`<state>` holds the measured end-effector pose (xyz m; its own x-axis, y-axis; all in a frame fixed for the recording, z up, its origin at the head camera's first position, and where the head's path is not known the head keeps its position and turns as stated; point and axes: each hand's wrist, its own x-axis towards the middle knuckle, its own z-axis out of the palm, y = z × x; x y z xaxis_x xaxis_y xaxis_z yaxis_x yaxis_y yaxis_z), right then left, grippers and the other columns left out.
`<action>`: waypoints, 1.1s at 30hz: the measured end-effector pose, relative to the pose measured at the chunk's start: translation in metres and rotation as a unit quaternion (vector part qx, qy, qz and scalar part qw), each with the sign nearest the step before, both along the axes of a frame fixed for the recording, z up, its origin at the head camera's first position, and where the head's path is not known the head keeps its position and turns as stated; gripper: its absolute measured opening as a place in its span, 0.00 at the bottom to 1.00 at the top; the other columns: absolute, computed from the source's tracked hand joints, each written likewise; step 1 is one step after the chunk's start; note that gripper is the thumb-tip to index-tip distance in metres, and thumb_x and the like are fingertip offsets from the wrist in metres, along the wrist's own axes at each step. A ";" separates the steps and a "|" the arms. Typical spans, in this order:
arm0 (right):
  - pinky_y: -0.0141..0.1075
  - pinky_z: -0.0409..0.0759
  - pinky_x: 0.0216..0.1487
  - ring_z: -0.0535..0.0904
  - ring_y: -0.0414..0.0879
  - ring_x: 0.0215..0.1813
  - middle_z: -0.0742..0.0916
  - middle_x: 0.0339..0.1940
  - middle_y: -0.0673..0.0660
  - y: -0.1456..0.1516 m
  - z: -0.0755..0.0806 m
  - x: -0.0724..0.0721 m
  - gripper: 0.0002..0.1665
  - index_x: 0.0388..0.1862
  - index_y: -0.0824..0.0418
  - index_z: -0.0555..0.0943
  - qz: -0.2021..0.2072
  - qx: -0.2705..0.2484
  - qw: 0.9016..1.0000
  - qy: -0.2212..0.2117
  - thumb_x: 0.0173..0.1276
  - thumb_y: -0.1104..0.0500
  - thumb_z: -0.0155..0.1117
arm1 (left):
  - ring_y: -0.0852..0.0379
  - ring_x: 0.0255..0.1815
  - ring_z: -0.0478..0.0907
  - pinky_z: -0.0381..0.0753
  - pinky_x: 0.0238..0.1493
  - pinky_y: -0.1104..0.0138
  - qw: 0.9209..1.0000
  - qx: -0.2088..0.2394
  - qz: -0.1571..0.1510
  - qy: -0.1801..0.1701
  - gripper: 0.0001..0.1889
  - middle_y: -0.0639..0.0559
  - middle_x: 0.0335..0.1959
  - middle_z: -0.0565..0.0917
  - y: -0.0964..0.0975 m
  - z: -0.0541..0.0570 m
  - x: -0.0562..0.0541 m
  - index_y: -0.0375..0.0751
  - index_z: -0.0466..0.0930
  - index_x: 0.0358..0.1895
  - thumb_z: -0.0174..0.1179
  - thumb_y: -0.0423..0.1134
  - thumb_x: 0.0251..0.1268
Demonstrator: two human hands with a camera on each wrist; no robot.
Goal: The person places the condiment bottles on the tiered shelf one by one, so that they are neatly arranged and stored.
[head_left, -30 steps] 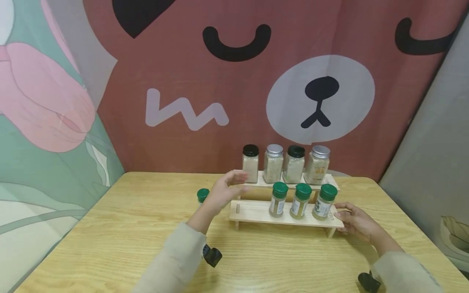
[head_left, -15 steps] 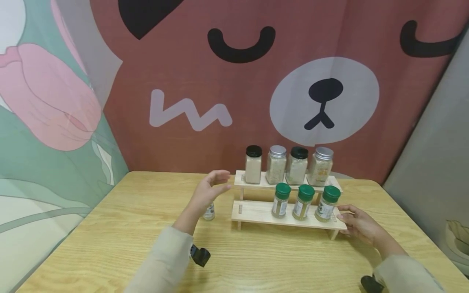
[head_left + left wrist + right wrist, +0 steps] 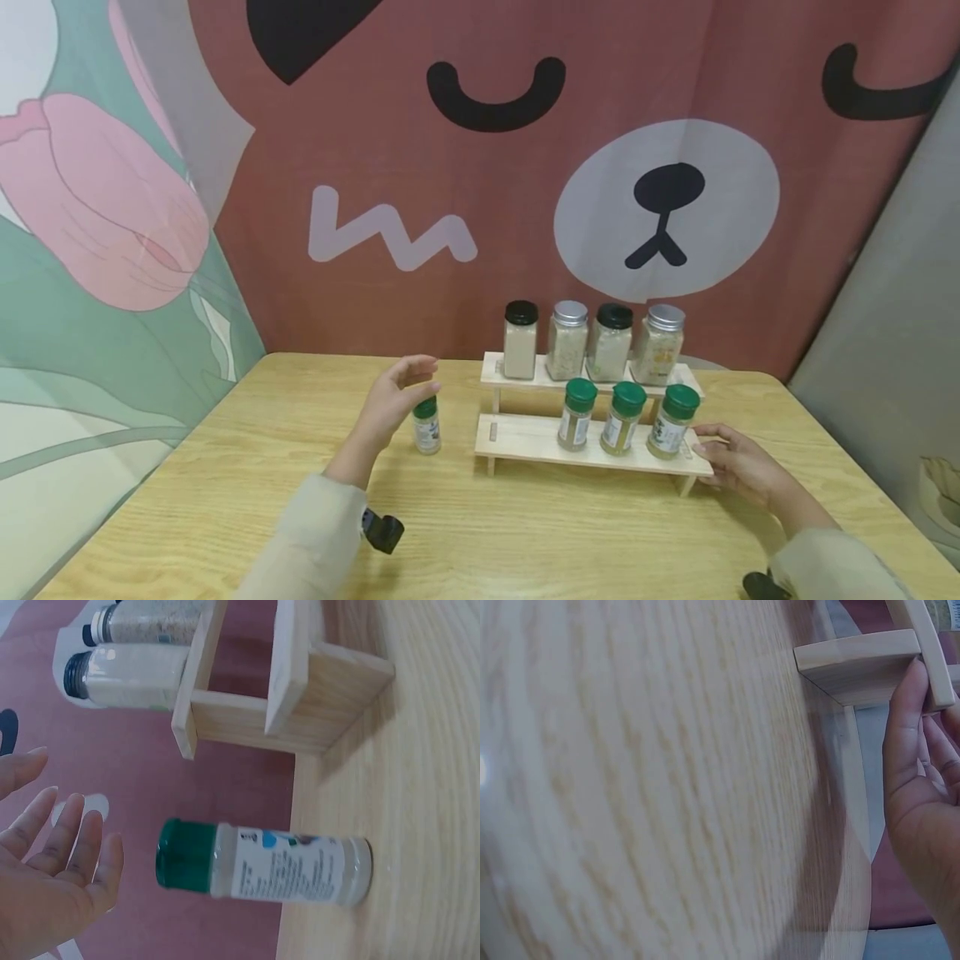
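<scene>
My left hand hovers just left of and above a green-capped spice jar, its fingers loosely bent and holding nothing. In the left wrist view a gap shows between that hand and the jar's green cap. The jar stands upright on the table, left of a two-tier wooden rack. At the rack's right end my right hand grips the lower shelf; the right wrist view has the thumb against the shelf beside its leg. Some right fingers are partly hidden.
Three green-capped jars stand on the lower shelf, towards its right. Along the upper shelf are several square jars with black or silver lids. A printed curtain hangs behind the wooden table.
My left hand has moved left, away from the rack, to the lone green-capped jar, which has come into fuller view. My right hand stays at the rack's end.
</scene>
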<state>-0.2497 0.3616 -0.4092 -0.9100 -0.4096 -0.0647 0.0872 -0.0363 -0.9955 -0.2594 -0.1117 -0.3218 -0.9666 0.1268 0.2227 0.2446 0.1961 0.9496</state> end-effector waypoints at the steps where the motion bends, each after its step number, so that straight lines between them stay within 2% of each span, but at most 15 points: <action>1: 0.37 0.76 0.37 0.77 0.43 0.37 0.77 0.37 0.51 0.000 0.000 0.000 0.12 0.44 0.48 0.66 -0.001 -0.002 1.000 -0.001 0.67 0.65 0.44 | 0.50 0.53 0.65 0.64 0.52 0.56 1.000 0.000 0.004 -0.001 0.20 0.42 0.52 0.70 -0.002 -0.001 0.000 0.39 0.69 0.52 0.58 0.36 0.55; 8: 0.36 0.76 0.37 0.77 0.43 0.37 0.78 0.37 0.51 0.001 0.000 0.000 0.12 0.44 0.48 0.66 -0.003 0.000 1.000 0.001 0.68 0.64 0.43 | 0.50 0.53 0.66 0.65 0.52 0.57 0.999 0.006 0.040 -0.012 0.20 0.43 0.51 0.71 -0.013 -0.008 -0.001 0.36 0.69 0.52 0.58 0.33 0.54; 16: 0.37 0.76 0.37 0.77 0.43 0.38 0.78 0.37 0.50 0.001 -0.002 -0.001 0.13 0.45 0.47 0.67 -0.003 -0.007 1.000 0.004 0.68 0.65 0.43 | 0.47 0.55 0.63 0.63 0.53 0.56 0.997 -0.003 0.059 -0.048 0.22 0.41 0.54 0.68 -0.023 -0.019 -0.004 0.35 0.66 0.55 0.57 0.32 0.54; 23: 0.36 0.76 0.37 0.77 0.43 0.37 0.78 0.38 0.51 -0.001 -0.006 0.000 0.14 0.45 0.48 0.67 0.019 -0.035 0.999 0.004 0.68 0.66 0.41 | 0.46 0.54 0.64 0.64 0.52 0.56 0.994 -0.038 0.076 -0.064 0.24 0.41 0.52 0.69 -0.027 -0.037 -0.009 0.36 0.66 0.55 0.59 0.33 0.52; 26: 0.36 0.76 0.36 0.77 0.43 0.37 0.78 0.37 0.51 -0.003 -0.007 0.001 0.14 0.44 0.49 0.67 0.019 -0.044 0.999 -0.001 0.68 0.66 0.41 | 0.46 0.53 0.65 0.65 0.52 0.56 0.994 -0.037 0.079 -0.069 0.24 0.40 0.52 0.69 -0.027 -0.043 -0.011 0.36 0.66 0.54 0.59 0.33 0.52; 33: 0.36 0.76 0.36 0.77 0.43 0.37 0.78 0.37 0.51 -0.003 -0.007 0.001 0.13 0.44 0.49 0.67 0.014 -0.046 0.999 0.001 0.68 0.66 0.42 | 0.47 0.51 0.66 0.65 0.51 0.55 0.994 -0.025 0.067 -0.088 0.24 0.43 0.51 0.70 -0.019 -0.051 -0.015 0.39 0.67 0.54 0.60 0.34 0.51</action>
